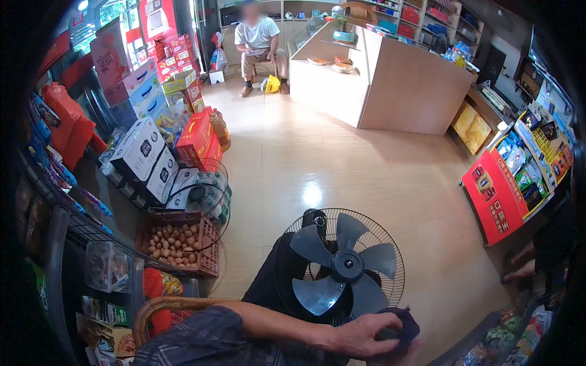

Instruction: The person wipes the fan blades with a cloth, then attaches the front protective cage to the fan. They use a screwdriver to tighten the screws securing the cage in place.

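A black electric fan (348,265) stands in front of me with its grey blades bare and the rear wire guard (400,268) behind them. My left forearm reaches across to the right, below the blades. My left hand (366,335) is closed on a dark cloth (408,329), just right of the lowest blade; something rounded under its fingers is hard to make out. Of my right hand (410,354), only a blurred bit shows under the cloth, with its fingers mostly hidden. A loose round wire guard (227,210) leans by the egg crate.
A plastic crate (210,253) of eggs stands left, near bottle packs and stacked boxes (143,149). A wicker chair arm (143,314) curves beside me. A red-fronted snack rack (494,195) stands right. Farther off are a wooden counter (409,85) and a seated person (256,39).
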Motion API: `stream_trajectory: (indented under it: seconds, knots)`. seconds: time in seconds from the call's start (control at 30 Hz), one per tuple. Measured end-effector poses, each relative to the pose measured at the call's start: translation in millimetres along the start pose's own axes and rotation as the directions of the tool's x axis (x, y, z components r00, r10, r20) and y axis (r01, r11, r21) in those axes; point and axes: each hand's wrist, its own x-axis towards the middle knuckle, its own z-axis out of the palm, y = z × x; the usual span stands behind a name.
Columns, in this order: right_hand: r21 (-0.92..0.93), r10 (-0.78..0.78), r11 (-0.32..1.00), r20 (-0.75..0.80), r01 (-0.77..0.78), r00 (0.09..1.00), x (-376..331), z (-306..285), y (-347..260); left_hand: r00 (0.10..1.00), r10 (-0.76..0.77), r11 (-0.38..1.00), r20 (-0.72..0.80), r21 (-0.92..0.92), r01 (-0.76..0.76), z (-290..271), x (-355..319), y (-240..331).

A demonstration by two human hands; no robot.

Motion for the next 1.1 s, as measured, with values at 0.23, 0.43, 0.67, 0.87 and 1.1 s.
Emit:
stream_trajectory:
  seconds: [0.23,0.43,0.67,0.87,1.1]
  knots:
    - [-0.148,-0.138,0.980,-0.007,0.136,0.990,-15.3,-20.3,-39.4,0.895,0.442,0.861,-0.051,0.303,-0.408,16.9,-4.5,-1.6]
    - [-0.816,-0.256,0.573,-0.085,0.080,0.963,-25.5,-82.6,-74.3,0.943,-0.321,0.882,0.086,-0.335,0.331,-12.9,-7.4,7.5]
    - [-0.699,-0.411,-0.704,0.262,-0.121,0.873,-12.7,-133.9,-41.8,0.870,-0.490,0.699,0.044,-0.577,0.423,-16.5,-8.2,-30.7]
    - [-0.779,-0.145,-0.424,0.561,0.462,0.815,25.9,48.7,-21.0,0.825,-0.560,0.543,-0.073,-0.784,0.299,-9.0,-17.4,-51.0]
    - [-0.762,-0.060,-0.292,0.618,0.579,0.784,66.3,50.1,5.6,0.823,-0.550,0.757,-0.146,-0.503,0.417,-40.2,-21.4,-32.5]
